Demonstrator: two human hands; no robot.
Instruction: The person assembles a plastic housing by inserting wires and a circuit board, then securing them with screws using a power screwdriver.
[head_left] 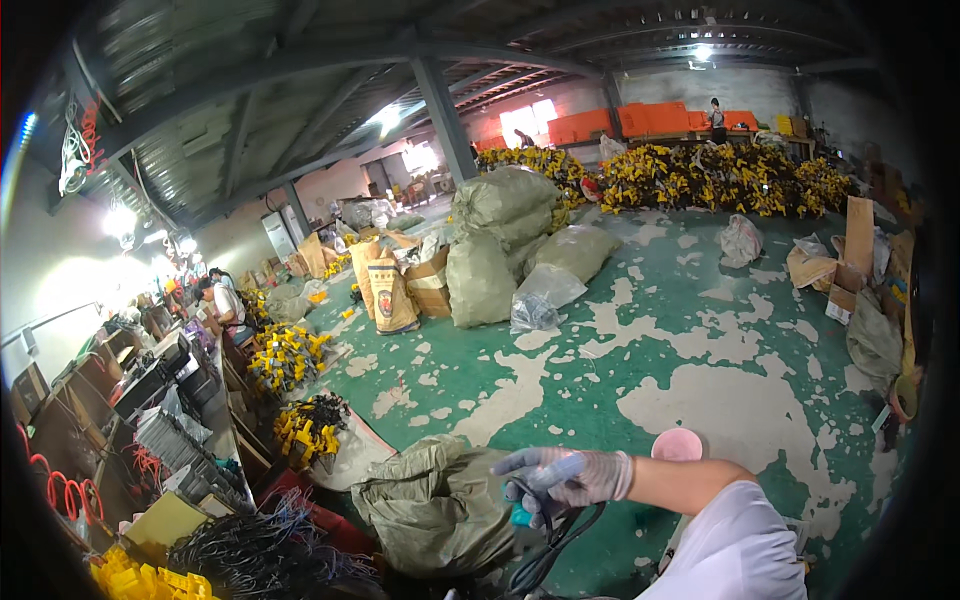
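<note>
My right hand (585, 478), in a pale thin glove, reaches in from the lower right with its index finger stretched to the left. Its other fingers are curled around a looped black cable (548, 562), which hangs below the palm. A small teal piece (520, 514) shows beside the fingers, and something pale and translucent lies against them; blur hides what kind of part these are. Just left of the hand slumps a grey-green woven sack (440, 505) on the floor. My left hand does not show clearly anywhere.
Black wires (270, 545) and yellow plastic parts (150, 578) crowd the bench at lower left. A pink stool seat (678, 445) stands beyond my forearm. Stuffed sacks (500, 235), cartons (430, 285) and a steel column (445, 118) stand ahead. People work at the left and far back.
</note>
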